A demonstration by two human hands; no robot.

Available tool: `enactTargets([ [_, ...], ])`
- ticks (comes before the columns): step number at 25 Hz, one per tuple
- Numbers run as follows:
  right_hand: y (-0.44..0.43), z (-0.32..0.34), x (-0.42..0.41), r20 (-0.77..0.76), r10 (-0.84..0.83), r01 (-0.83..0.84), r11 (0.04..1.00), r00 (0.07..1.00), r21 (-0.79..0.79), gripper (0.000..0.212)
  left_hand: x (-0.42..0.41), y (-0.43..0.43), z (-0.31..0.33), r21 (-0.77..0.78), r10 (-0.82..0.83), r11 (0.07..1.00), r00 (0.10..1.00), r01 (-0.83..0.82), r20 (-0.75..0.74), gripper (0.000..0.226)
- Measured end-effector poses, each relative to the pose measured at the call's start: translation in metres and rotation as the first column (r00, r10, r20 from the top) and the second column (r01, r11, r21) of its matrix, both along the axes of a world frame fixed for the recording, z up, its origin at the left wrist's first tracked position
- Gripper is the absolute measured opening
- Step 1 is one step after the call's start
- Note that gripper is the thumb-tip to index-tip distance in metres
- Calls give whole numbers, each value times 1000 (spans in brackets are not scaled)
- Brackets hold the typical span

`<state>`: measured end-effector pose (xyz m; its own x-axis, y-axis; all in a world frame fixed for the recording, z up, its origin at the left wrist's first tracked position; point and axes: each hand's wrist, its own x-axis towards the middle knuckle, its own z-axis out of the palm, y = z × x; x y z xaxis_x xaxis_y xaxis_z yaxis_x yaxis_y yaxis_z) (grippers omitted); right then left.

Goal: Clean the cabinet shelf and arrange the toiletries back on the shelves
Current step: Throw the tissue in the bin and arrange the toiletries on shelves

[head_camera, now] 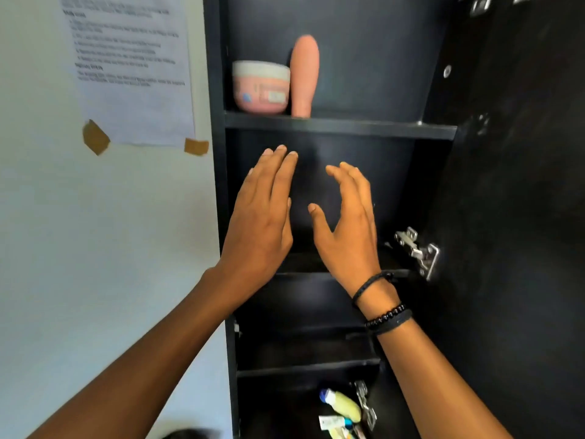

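Note:
A tall black cabinet (218,185) stands open in front of me. On its upper shelf (364,128) sit a pink jar with a pale lid (261,87) and an upright pink bottle (304,76), side by side at the left. My left hand (262,217) and my right hand (346,223) are both raised in front of the bare middle compartment, fingers apart, holding nothing. The right wrist wears dark bracelets. Low in the cabinet lie a yellow bottle with a blue cap (343,405) and small tubes (334,423).
The open black door (512,217) hangs at the right on metal hinges (418,251). A printed sheet (129,68) is taped to the pale wall at the left. More dark shelves (304,369) lie below my hands.

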<state>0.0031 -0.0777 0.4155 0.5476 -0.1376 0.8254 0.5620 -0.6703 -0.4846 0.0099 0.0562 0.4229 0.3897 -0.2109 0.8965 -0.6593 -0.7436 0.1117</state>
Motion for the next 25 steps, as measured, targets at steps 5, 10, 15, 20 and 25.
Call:
enactTargets([
  [5, -14, -101, -30, -214, -42, 55, 997, 976, 56, 55, -22, -5, -100, -19, -60, 998, 980, 58, -189, 61],
  [10, -21, -206, -59, -432, -107, 147, 987, 896, 59, 56, -46, -18, -198, 24, -79, 995, 894, 100, -441, 62],
  [15, -38, -299, -75, -619, -143, 214, 976, 773, 41, 57, -65, -33, -282, 139, -42, 977, 792, 159, -609, 69],
  [20, -61, -366, -76, -784, -168, 224, 974, 597, -38, 61, -76, -43, -347, 209, 38, 946, 557, 246, -830, 75],
  [25, -93, -424, -50, -899, -216, 263, 958, 382, -118, 70, -63, -51, -385, 192, 79, 932, 345, 306, -935, 87],
])
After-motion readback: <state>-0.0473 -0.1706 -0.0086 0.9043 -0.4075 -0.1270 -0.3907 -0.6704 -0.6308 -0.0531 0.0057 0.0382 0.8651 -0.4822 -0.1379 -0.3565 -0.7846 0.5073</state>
